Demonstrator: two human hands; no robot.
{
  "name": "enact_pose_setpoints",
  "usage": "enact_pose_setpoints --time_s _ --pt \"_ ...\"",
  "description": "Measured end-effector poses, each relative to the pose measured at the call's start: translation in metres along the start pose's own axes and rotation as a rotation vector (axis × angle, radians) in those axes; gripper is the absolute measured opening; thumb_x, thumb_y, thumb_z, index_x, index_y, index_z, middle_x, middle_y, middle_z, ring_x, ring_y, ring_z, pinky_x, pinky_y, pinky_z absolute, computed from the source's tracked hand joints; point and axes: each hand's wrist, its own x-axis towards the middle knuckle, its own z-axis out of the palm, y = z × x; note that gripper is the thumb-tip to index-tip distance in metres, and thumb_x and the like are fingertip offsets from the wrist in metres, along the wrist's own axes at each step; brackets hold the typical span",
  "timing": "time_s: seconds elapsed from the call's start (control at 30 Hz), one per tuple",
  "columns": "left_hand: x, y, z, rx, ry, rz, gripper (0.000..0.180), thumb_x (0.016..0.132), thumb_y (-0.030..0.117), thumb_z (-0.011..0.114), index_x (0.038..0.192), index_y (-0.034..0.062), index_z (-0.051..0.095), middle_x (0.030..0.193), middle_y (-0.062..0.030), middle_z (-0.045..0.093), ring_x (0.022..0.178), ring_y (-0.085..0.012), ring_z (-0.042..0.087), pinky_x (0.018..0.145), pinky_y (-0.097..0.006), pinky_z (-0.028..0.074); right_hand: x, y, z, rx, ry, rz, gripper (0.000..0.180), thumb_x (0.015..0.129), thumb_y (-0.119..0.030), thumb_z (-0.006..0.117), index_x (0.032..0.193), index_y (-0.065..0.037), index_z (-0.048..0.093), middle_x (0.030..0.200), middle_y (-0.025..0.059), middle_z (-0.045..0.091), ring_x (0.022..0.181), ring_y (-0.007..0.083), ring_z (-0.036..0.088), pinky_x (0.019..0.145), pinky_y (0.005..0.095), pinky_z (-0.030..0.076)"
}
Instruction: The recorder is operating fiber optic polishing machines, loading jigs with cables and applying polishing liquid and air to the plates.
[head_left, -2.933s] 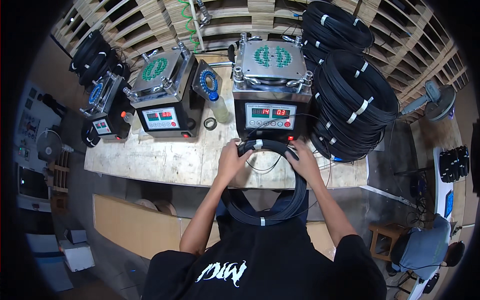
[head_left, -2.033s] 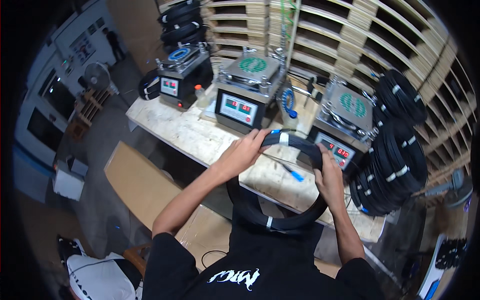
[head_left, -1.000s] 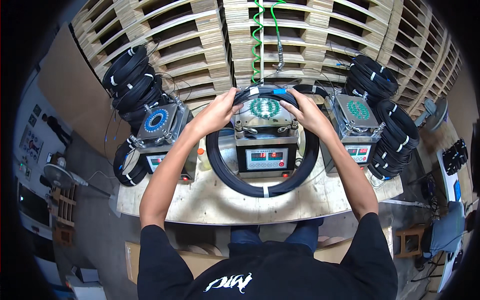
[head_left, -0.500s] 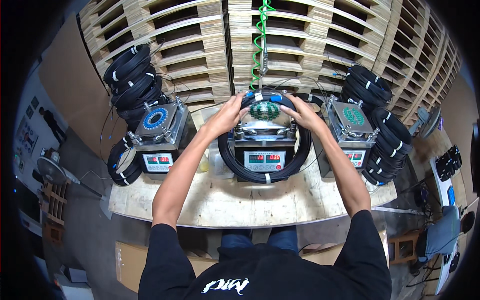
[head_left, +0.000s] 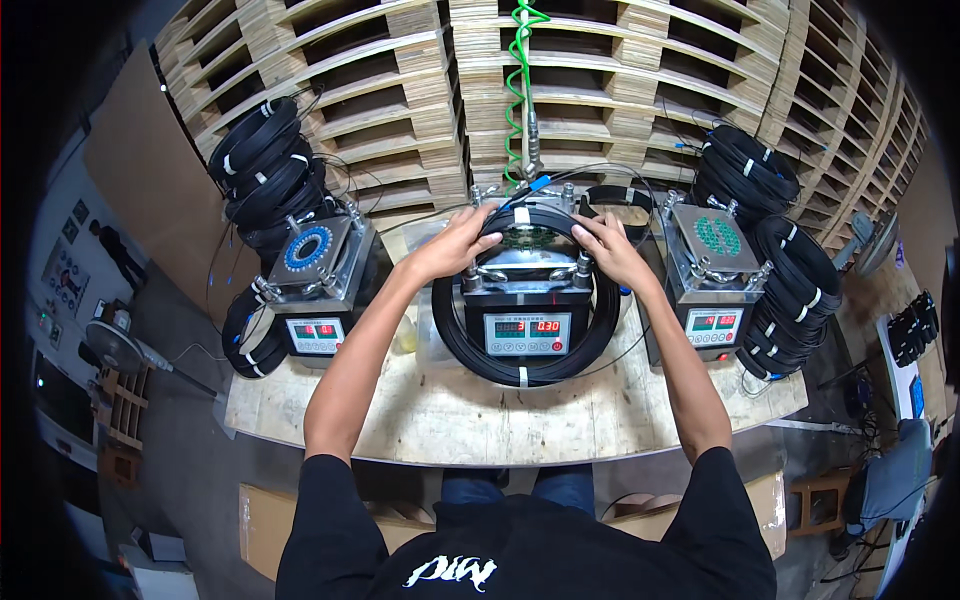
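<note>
A large coil of black cable (head_left: 523,376), bound with white ties, hangs tilted around the front of the middle machine (head_left: 480,298). My left hand (head_left: 462,243) grips its upper left side, fingers over the top and thumb on the inside. On the upper right side my right hand (head_left: 610,248) holds the same coil, its fingers bent over the cable. A blue-tipped cable end (head_left: 540,183) sticks up just above the coil's top. Through the ring shows the machine's lit control panel (head_left: 527,334); its green-patterned top plate is partly hidden behind the coil.
A machine with a blue ring of parts (head_left: 308,247) stands left, and one with green parts (head_left: 716,236) stands right. Stacked black cable coils (head_left: 262,170) flank both. Wooden pallets (head_left: 370,70) rise behind the wooden table (head_left: 440,430). A green spiral hose (head_left: 516,100) hangs at the back.
Both hands have brought the coil slightly lower and nearer to me, still gripping it. The blue-tipped end now stands clear above the coil. The head view has shifted a little.
</note>
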Motion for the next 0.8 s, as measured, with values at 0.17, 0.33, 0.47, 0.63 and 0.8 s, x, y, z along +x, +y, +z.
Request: enact_pose_setpoints --time_s 0.17,0.33,0.47,0.63,0.8 --pt "0.0 -0.003 -0.004 -0.05 -0.086 -0.019 0.063 0.104 0.038 0.046 0.154 0.0093 0.021 0.133 -0.0295 0.044 0.131 -0.0435 0.038 0.111 -0.046 0.031 0.007 0.005 -0.001 0.102 0.012 0.04 0.044 0.099 -0.041 0.055 0.124 -0.007 0.067 0.095 0.0154 0.052 0.096 0.0284 0.052 0.091 0.0342 0.041" --pt "0.001 -0.007 -0.013 -0.078 -0.114 -0.118 0.061 0.105 0.042 0.039 0.156 0.0144 0.021 0.138 -0.0271 0.041 0.134 -0.0415 0.035 0.115 -0.044 0.025 0.036 -0.003 -0.015 -0.016 -0.001 -0.013 0.032 0.094 -0.03 0.064 0.11 -0.003 0.072 0.082 0.0159 0.06 0.077 0.0233 0.059 0.071 0.0365 0.046" --pt "0.004 0.006 -0.013 -0.204 0.36 0.008 0.051 0.106 0.039 0.039 0.149 0.011 0.039 0.118 -0.0174 0.052 0.118 -0.029 0.049 0.106 -0.039 0.037 0.046 -0.006 -0.034 0.093 -0.114 0.011 0.025 0.093 -0.019 0.065 0.109 0.0 0.071 0.094 0.0208 0.072 0.083 0.0251 0.07 0.074 0.0335 0.052" --pt "0.009 0.01 -0.005 -1.025 0.641 -0.053 0.043 0.106 0.03 0.046 0.139 0.0024 0.047 0.078 0.0002 0.047 0.065 -0.0109 0.054 0.064 -0.027 0.05 0.055 -0.015 -0.043 -0.011 -0.172 -0.124 0.022 0.093 -0.013 0.062 0.11 0.0 0.067 0.072 0.0109 0.065 0.065 0.0152 0.057 0.062 0.0315 0.047" --pt "0.024 0.002 -0.007 -1.156 0.834 -0.092 0.04 0.105 0.025 0.048 0.138 0.0012 0.046 0.076 -0.0001 0.049 0.064 -0.0115 0.055 0.063 -0.03 0.052 0.064 -0.06 -0.045 -0.239 -0.228 -0.038 0.029 0.093 -0.028 0.065 0.106 -0.004 0.072 0.065 0.0116 0.056 0.059 0.0162 0.047 0.058 0.0349 0.043"
